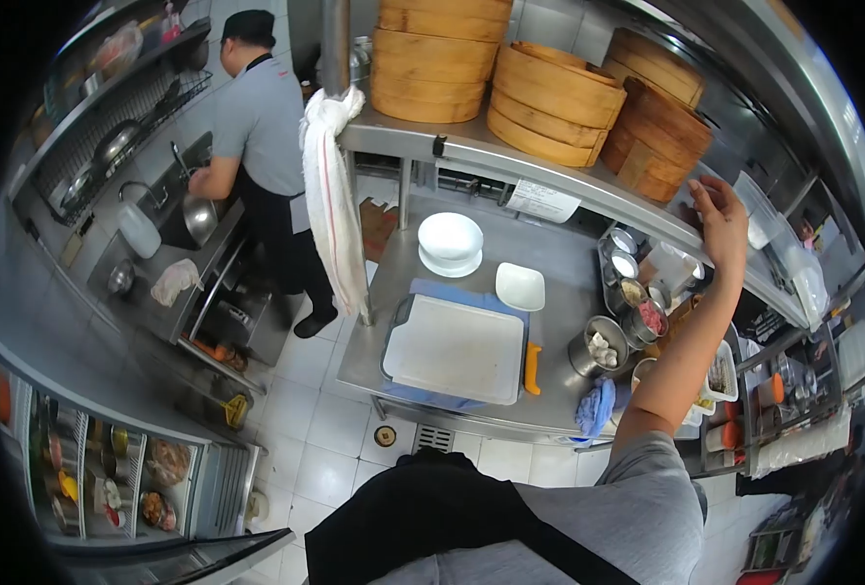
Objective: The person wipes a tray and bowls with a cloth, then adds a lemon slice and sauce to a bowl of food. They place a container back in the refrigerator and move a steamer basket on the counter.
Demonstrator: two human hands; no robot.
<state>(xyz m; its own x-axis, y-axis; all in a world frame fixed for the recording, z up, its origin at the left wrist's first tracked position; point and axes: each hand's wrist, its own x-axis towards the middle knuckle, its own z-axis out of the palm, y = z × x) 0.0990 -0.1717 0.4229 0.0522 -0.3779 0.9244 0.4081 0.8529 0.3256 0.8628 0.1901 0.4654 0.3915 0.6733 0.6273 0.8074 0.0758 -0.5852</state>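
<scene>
My right hand (720, 210) is raised at the end of an outstretched arm, by the edge of the metal shelf (559, 180). Its fingers are apart and slightly bent, and I see nothing held in them. Just left of it stands a dark bamboo steamer (658, 136); lighter bamboo steamers (554, 107) are beside that one. My left hand is out of view. Below, a white cutting board (460, 348) lies on a blue cloth (422, 289), with an orange-handled knife (532, 369) at its right edge.
Stacked white bowls (451, 242) and a square white dish (520, 287) stand behind the board. Metal containers of ingredients (600, 346) line the counter's right side. A co-worker (262, 146) stands at the sink on the left. An open fridge (111, 468) is at lower left.
</scene>
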